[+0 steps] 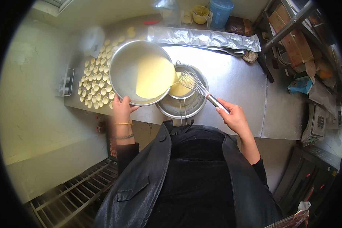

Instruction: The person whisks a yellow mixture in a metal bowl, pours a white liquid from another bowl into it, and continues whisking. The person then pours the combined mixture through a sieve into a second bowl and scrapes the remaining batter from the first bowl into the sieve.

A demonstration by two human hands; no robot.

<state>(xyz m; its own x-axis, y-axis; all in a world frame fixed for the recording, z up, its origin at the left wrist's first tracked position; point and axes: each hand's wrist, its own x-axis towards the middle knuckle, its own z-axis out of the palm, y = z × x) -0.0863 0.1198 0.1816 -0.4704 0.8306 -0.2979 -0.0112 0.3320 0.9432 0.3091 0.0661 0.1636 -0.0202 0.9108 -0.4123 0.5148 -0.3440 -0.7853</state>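
Observation:
My left hand [124, 106] grips the rim of a large steel bowl [122, 65], tilted to the right. Pale yellow liquid [155, 75] lies against its right side and runs over the rim into a fine-mesh strainer [185, 95]. That strainer rests on a second steel bowl [171, 107], its wire handle pointing towards me. My right hand [232, 115] holds a balloon whisk [213, 101] by its steel handle, the wires over the liquid in the strainer. Many small pastry shells [94, 76] stand in rows left of the tilted bowl, which hides some of them.
The steel worktop [236, 82] carries a long piece of aluminium foil [205, 38] along its back. Behind it stand a yellow tub [200, 14] and a blue plastic container [221, 12]. Metal shelving with cardboard [293, 40] is at the right, a slatted metal rack [74, 193] low at the left.

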